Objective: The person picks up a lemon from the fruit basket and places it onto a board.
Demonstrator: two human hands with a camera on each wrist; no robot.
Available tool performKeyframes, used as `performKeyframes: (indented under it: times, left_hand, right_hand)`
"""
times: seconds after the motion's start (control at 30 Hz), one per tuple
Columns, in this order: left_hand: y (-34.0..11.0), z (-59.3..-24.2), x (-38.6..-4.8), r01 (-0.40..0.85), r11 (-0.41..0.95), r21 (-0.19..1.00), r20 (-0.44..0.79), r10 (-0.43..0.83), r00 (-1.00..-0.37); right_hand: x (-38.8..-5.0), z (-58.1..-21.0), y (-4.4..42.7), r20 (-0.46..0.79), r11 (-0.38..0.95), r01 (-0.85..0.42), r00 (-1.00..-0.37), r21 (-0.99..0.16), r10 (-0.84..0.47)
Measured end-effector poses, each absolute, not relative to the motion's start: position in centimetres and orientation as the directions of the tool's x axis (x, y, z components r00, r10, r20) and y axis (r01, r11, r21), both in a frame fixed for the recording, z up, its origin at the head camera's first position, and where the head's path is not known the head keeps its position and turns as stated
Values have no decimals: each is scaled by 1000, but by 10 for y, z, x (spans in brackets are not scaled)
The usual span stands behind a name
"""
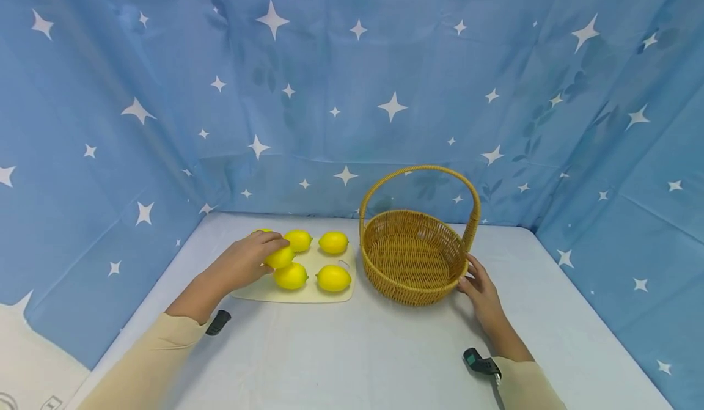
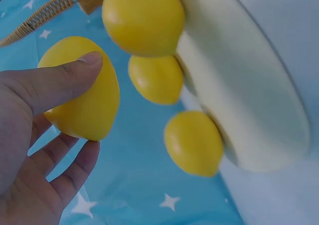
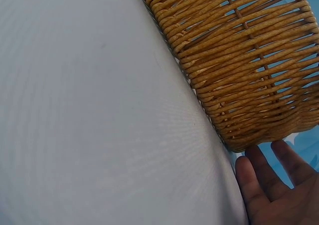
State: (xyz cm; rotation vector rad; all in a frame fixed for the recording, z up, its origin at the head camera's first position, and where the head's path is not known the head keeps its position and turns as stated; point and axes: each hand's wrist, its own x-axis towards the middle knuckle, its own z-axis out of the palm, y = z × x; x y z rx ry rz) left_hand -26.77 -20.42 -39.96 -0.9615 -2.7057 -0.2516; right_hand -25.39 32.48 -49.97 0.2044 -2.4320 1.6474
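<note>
My left hand [image 1: 247,260] pinches a yellow lemon [image 2: 99,103] between thumb and fingers. In the head view, this lemon is just above a pale cutting board [image 1: 308,295]. Several more lemons lie on the board, among them a front right lemon [image 1: 333,278] and a back right lemon [image 1: 333,242]. Another lemon [image 1: 264,231] at the back left is mostly covered by my hand. Over on the right, a wicker basket [image 1: 415,291] with a tall arched handle stands upright, and its inside shows bare. My right hand [image 1: 484,294] touches the basket's right side with fairly straight fingertips.
A white cloth [image 1: 330,355] covers the table. Blue star-patterned curtains [image 1: 330,62] enclose the back and both sides. A small dark device [image 1: 481,362] is at the right wrist, and another dark device [image 1: 218,322] at the left.
</note>
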Motion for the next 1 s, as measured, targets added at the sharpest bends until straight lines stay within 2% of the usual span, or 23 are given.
performKeyframes:
  times: [0.37, 0.67, 1.0]
  left_hand:
    - [-236, -417, -262, 523, 843, 126, 272, 477, -835]
    - [-246, -436, -259, 508, 848, 150, 266, 460, -847]
    - [-249, -441, -256, 493, 848, 191, 236, 448, -862]
  right_hand:
    - [-257, -504, 327, 258, 354, -244, -966, -903, -7]
    - [-256, -503, 327, 244, 363, -228, -970, -903, 0]
    - [-257, -504, 328, 251, 372, -234, -968, -898, -2]
